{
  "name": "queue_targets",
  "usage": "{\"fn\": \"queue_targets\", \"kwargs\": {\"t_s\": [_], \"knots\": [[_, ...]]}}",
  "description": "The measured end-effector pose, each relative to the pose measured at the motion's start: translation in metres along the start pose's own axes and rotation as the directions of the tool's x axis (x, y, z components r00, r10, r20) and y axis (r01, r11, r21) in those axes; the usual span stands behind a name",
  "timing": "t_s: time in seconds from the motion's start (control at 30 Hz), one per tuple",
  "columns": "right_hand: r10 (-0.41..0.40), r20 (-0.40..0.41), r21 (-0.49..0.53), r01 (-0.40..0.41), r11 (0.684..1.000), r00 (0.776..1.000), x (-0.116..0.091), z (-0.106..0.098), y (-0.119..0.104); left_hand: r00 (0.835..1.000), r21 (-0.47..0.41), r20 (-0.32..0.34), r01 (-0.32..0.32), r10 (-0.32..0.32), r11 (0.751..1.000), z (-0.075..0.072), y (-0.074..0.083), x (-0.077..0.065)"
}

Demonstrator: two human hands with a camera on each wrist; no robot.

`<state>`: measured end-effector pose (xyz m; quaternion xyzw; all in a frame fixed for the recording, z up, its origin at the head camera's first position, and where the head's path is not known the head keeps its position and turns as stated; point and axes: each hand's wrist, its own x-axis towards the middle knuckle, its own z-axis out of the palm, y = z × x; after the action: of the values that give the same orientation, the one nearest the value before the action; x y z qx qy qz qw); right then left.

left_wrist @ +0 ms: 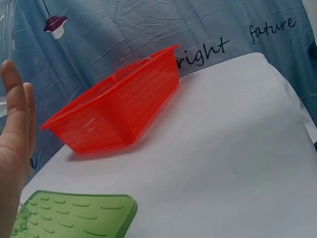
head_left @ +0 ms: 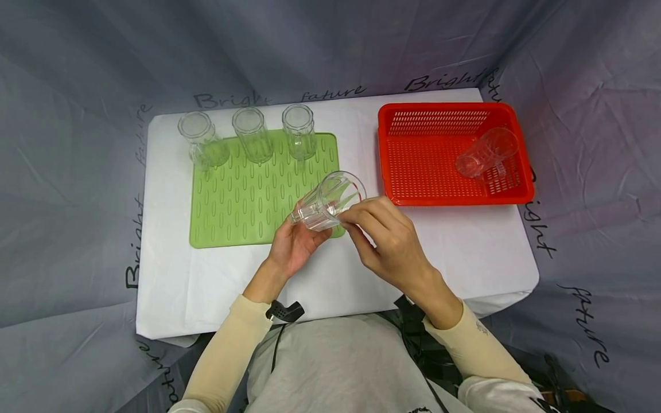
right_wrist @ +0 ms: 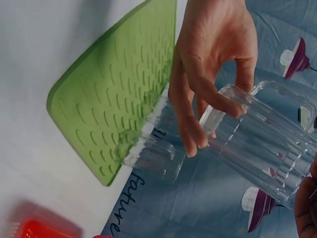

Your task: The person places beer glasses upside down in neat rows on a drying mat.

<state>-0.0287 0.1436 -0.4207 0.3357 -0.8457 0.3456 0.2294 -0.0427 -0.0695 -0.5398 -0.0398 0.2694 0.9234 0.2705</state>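
Observation:
A clear glass mug (head_left: pixel 322 209) is held tilted above the front right part of the green mat (head_left: pixel 232 206), its wide mouth toward the upper right. My left hand (head_left: pixel 294 246) supports it at the base; in the right wrist view the left fingers (right_wrist: pixel 223 101) curl around that end, beside the handle (right_wrist: pixel 292 91). With thumb and fingertips, my right hand (head_left: pixel 387 241) pinches the rim. Only the right fingers (right_wrist: pixel 307 203) show at the right wrist view's edge. The left wrist view shows the left hand (left_wrist: pixel 17 124) and a sliver of glass.
Three clear glass mugs (head_left: pixel 253 137) stand in a row along the mat's back edge. To the right, a red plastic basket (head_left: pixel 384 155) contains another glass mug (head_left: pixel 488 152), leaning on its side. A white cloth (head_left: pixel 351 287) covers the table; grey curtains (head_left: pixel 330 46) surround it.

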Motion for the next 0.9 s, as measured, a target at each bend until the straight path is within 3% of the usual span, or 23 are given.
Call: {"fn": "queue_targets", "kwargs": {"t_s": [0.37,0.9], "knots": [[-0.004,0.004,0.012,0.004,1.0,1.0,0.001,0.0,0.002,1.0,-0.028,0.009,-0.014,0.015,1.0,-0.001,0.001,-0.003],[0.001,0.001,0.018,-0.001,1.0,1.0,0.001,-0.001,0.005,0.997,0.023,0.034,-0.069,0.068,0.997,-0.009,0.015,-0.007]]}}
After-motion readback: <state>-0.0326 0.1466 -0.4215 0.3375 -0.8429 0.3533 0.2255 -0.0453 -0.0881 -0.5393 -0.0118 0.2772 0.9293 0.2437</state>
